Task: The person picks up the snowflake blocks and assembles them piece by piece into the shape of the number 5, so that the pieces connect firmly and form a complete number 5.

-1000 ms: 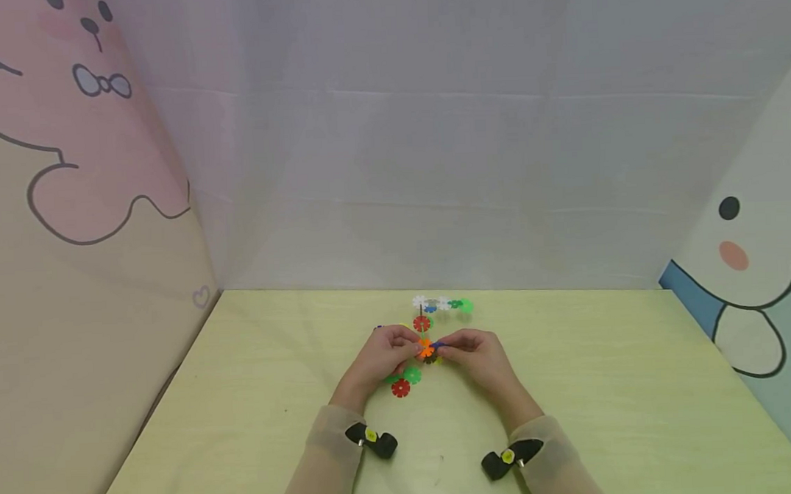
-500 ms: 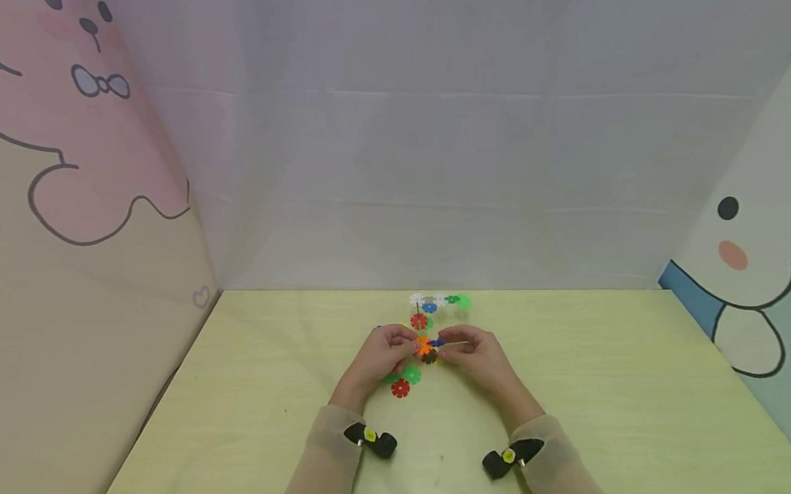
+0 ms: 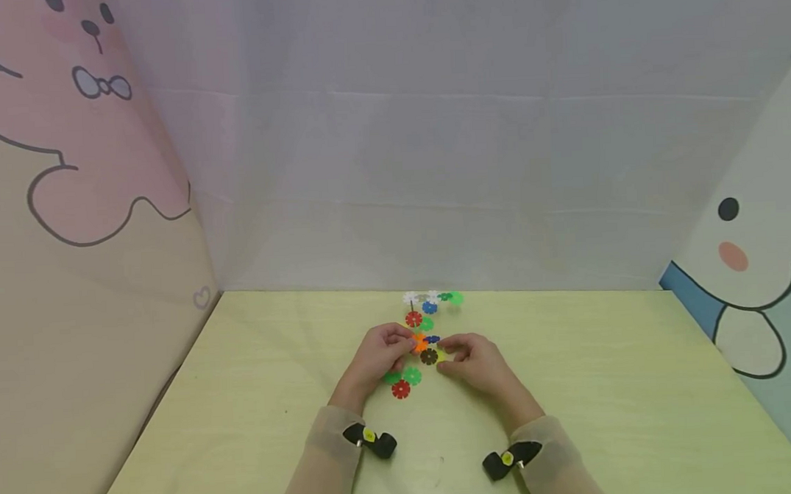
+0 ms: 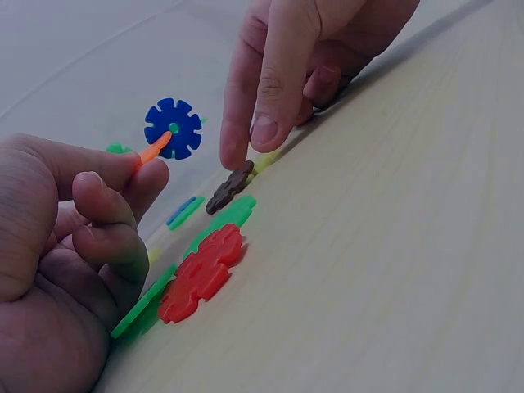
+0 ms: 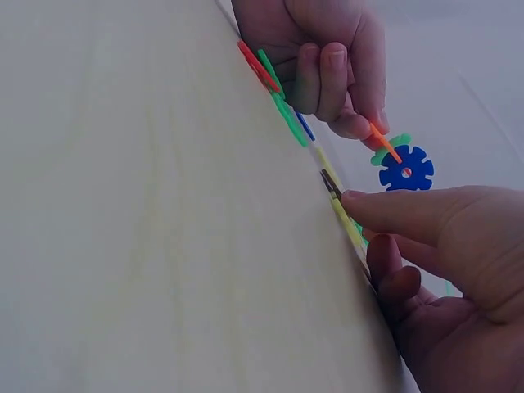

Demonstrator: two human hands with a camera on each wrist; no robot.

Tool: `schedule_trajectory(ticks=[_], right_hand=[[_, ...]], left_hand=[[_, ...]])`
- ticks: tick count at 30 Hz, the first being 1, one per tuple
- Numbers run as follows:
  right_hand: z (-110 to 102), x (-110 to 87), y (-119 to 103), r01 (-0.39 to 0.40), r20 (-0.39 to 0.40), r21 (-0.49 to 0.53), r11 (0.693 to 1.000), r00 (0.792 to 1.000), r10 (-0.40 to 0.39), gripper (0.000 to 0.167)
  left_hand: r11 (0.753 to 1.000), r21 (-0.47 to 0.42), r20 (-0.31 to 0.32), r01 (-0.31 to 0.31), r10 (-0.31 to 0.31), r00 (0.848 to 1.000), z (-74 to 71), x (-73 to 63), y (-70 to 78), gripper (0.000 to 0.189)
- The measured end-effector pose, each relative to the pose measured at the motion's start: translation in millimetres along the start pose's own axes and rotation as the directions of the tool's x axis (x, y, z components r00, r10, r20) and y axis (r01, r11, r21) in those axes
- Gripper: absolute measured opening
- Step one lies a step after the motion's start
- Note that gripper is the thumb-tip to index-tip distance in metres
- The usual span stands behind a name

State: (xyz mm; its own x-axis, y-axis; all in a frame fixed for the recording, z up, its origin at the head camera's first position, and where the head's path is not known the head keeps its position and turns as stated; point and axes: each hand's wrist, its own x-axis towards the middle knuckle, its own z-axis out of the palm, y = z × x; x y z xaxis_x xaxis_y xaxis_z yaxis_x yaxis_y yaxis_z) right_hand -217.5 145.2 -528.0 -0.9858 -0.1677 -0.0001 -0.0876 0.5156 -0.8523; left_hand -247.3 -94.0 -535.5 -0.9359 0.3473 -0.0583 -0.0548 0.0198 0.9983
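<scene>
My left hand [image 3: 384,350] pinches an orange notched plastic disc [image 3: 420,342] between thumb and forefinger. A dark blue notched disc [image 4: 173,128] is slotted onto the orange one, edge-on in the head view. Beyond them, a row of joined discs runs from a red disc [image 3: 413,319] to a white disc [image 3: 410,298] and a light green one [image 3: 456,298] at its right end. My right hand [image 3: 478,360] is off the blue disc, thumb and forefinger apart. Its fingertips hover close to a brown disc [image 3: 429,356] and a yellow disc [image 3: 441,356]; whether they touch is unclear.
Loose green discs [image 3: 411,376] and another red disc [image 3: 401,389] lie below my left hand on the pale wooden table [image 3: 607,385]. A blue disc [image 3: 429,307] lies near the row. A white curtain [image 3: 471,162] hangs behind the table.
My right hand has let go of the dark blue disc and drawn down toward the brown and yellow discs. The orange disc and the joined row have shifted slightly left and away.
</scene>
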Motion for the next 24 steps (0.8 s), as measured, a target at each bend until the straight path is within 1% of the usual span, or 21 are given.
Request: schedule_trajectory(ticks=[5, 11, 14, 20, 24], right_hand=[[2, 0.4, -1, 0.002, -0.017, -0.050, 0.999, 1.000, -0.003, 0.034], [2, -0.1, -3, -0.006, -0.027, -0.075, 0.997, 1.000, 0.004, 0.029], [2, -0.6, -5, -0.017, -0.030, -0.081, 0.997, 0.999, 0.014, 0.027], [2, -1.4, -9, -0.024, -0.031, -0.097, 0.995, 0.999, 0.021, 0.027], [2, -1.8, -10, -0.046, -0.028, -0.080, 0.996, 0.999, 0.044, 0.028]], left_hand=[[1.000, -0.005, -0.011, -0.002, 0.002, 1.000, 0.2, 0.0, -0.3, 0.016], [1.000, 0.012, -0.014, 0.003, -0.003, 1.000, 0.6, 0.4, -0.8, 0.017], [1.000, 0.014, -0.014, 0.005, -0.005, 1.000, 0.6, 0.2, -1.0, 0.017], [1.000, 0.021, -0.021, 0.012, -0.012, 1.000, 0.1, 0.8, -2.0, 0.016], [1.000, 0.022, -0.018, 0.011, -0.011, 1.000, 0.0, 0.8, -1.7, 0.016]])
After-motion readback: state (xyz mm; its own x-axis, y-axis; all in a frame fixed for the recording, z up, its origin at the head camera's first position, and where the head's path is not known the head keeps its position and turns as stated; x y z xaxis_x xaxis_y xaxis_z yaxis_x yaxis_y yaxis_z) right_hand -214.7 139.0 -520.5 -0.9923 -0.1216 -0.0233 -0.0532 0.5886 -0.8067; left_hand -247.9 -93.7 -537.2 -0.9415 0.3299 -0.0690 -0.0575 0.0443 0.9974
